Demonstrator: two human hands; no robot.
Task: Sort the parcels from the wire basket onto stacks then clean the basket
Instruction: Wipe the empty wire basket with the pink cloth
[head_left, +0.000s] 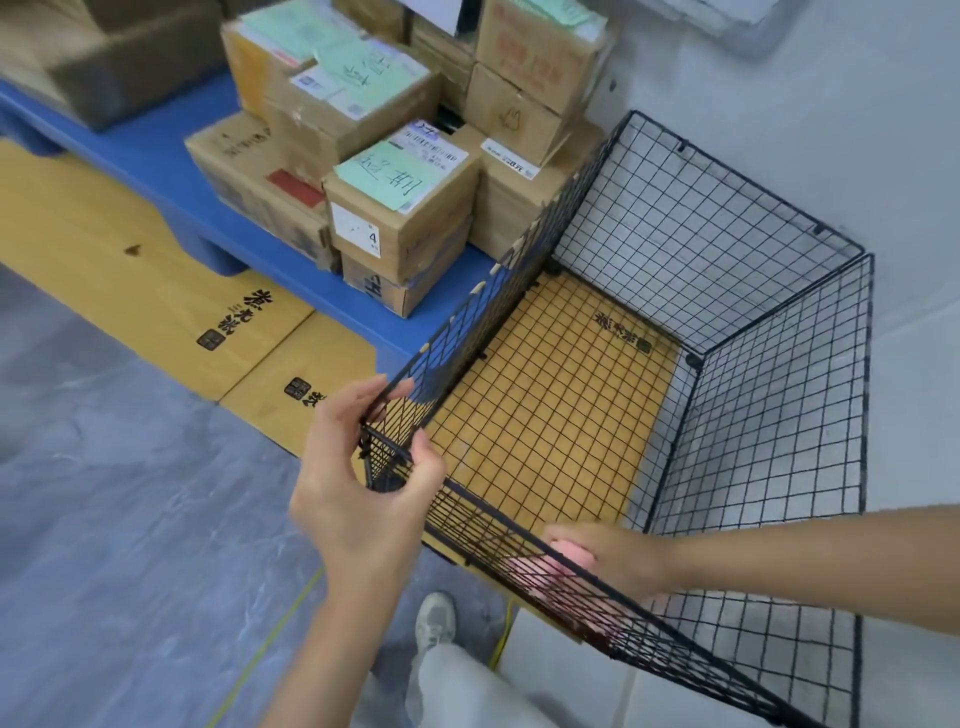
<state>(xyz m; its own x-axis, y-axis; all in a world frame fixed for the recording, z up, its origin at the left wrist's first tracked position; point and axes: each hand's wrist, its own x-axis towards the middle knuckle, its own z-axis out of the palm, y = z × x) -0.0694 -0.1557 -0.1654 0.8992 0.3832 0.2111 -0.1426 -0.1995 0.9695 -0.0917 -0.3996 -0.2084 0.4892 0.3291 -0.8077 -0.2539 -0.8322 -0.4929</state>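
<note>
The wire basket (691, 223) is seen in the right half of the frame, on a wooden board (130, 260), and no parcels are left inside it. Its near left corner is pinched by the left grip (363, 467), thumb on one side and fingers on the other. A pink cloth (569, 553) is held in the curled fingers of the right grip (613, 561) and pressed on the inside of the near wall, at the lower centre. The parcels (400, 208) are stacked on a blue pallet (171, 171) in the upper centre, just beside the basket's left wall.

If too much force is put on the wall, the thin panel could probably be bent or pulled out of its corner joints. The cloth may be caught on wire ends. If the corner is released, the light basket could be pushed along the smooth board.

The basket is made of thin black wire in a small square mesh. The cloth looks soft and thick. The parcels are cardboard boxes with paper labels, and the pallet looks like smooth plastic.
</note>
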